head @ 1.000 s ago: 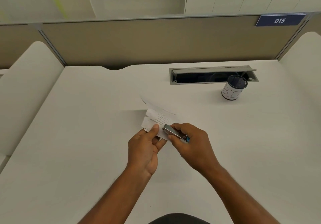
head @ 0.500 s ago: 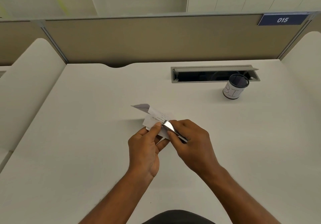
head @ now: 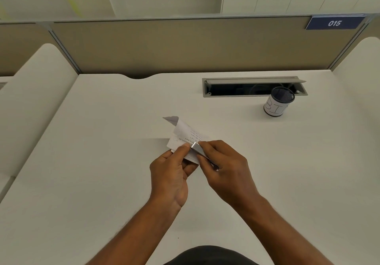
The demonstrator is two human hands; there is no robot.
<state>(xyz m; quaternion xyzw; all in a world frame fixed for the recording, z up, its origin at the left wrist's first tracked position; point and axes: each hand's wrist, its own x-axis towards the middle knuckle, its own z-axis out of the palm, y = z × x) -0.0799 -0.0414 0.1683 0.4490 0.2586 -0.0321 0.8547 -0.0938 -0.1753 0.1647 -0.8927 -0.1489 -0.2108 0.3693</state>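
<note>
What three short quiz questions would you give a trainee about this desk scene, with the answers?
1. True or false: the left hand pinches the paper while the right hand holds the silver metal tool against it.
2. Where does the mesh cup stand? A: on the paper. B: by the open cable slot. C: on a chair.
3. Fill in: the blue sign reads ___.
Key: 1 true; 2 B; 3 015.
</note>
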